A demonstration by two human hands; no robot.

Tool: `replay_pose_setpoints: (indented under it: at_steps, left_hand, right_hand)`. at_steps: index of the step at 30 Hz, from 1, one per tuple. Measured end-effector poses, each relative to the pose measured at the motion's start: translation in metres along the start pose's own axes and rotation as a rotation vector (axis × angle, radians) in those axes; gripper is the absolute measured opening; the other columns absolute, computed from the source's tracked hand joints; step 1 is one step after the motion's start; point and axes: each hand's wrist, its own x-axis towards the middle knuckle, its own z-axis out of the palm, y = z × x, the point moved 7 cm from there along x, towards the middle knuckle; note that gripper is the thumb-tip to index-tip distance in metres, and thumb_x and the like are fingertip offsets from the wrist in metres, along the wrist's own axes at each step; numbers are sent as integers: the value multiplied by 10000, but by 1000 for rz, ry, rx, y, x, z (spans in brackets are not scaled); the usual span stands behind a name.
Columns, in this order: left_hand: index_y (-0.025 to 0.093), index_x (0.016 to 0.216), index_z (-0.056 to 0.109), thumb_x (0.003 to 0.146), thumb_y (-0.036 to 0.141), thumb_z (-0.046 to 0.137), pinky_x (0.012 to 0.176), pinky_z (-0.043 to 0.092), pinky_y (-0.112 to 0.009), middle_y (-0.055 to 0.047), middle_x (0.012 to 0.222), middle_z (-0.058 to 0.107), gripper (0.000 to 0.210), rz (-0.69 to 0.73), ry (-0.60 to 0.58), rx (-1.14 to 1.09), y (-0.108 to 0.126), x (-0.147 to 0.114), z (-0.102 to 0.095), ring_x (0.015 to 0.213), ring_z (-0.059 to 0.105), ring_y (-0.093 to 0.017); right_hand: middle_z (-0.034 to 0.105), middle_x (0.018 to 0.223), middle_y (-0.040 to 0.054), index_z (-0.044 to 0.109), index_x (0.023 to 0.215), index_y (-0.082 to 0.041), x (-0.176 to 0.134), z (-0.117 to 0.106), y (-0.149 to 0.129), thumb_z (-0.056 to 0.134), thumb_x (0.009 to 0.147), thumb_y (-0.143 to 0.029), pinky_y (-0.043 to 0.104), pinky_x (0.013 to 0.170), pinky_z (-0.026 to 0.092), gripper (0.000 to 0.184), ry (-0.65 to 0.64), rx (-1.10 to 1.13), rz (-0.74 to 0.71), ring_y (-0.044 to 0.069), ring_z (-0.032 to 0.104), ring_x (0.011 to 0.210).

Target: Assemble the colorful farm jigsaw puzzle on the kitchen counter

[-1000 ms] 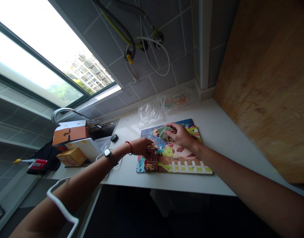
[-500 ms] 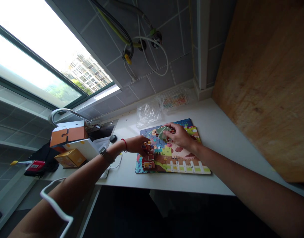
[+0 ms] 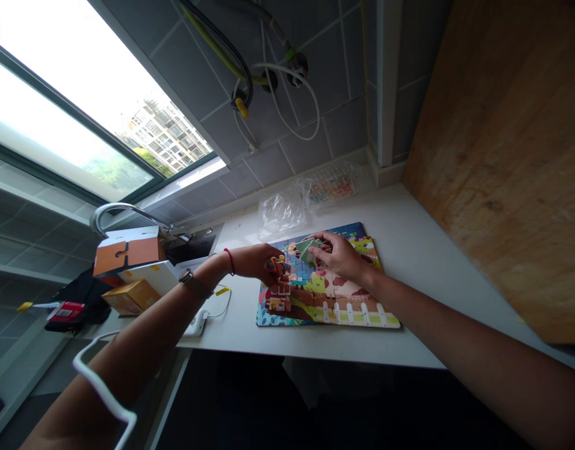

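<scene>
A farm-scene jigsaw puzzle (image 3: pixel 353 315) with a white fence and a pink animal body lies on the counter, over a blue picture that shows along its left and far edges. My left hand (image 3: pixel 257 264), with a red cord and a watch at the wrist, is closed on the top of a strip of joined red puzzle pieces (image 3: pixel 279 304) at the puzzle's left side. Just above the puzzle's middle, my right hand (image 3: pixel 339 255) grips a fanned stack of puzzle pieces (image 3: pixel 305 249), their pale green backs showing. My left fingertips are partly hidden.
Clear plastic bags (image 3: pixel 282 211) lie behind the puzzle by the tiled wall. Left are an orange-and-white box (image 3: pixel 128 257), a yellow box (image 3: pixel 132 297), a sink with a tap (image 3: pixel 128 207), a small black case (image 3: pixel 214 261) and a white power strip (image 3: pixel 196 324). A wooden board (image 3: pixel 503 169) stands right.
My left hand has shifted slightly up and to the left, and the strip of red pieces has moved with it. My right hand stays almost still with its stack.
</scene>
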Motion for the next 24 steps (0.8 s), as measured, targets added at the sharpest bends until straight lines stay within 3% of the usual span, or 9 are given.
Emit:
replay_pose_setpoints:
  at_steps: [7,12,18,24]
  left_hand:
    - [141,876,671,585,433,950,673,543,-307,-39,822,747,498,5,-42,-112,0,-1,-7,749,680,-204]
    - [149,838,681,586,415,952,658,496,-273,-6,795,733,455,57,-15,-30,1,3,3,728,635,-175]
    - [154,927,710,605,383,937,710,488,-290,-24,884,740,455,16,14,68,-9,6,16,793,642,-198]
    - [156,882,708,589,313,940,667,482,-272,-11,815,739,406,31,41,62,-7,4,8,754,648,-191]
  right_hand:
    - [782,990,70,720,1079,-174,0,1,1,688,854,-310,320,802,565,265,-2,-7,15,227,725,871]
    - [779,980,70,718,1084,-172,0,2,0,690,849,-313,327,809,567,275,-6,7,23,231,728,873]
    - [787,1015,82,720,1110,-170,0,3,1,684,862,-312,324,791,571,288,-25,-2,28,229,734,871]
    - [790,998,73,727,1095,-181,0,3,2,687,859,-306,325,796,576,270,-11,-5,10,219,732,848]
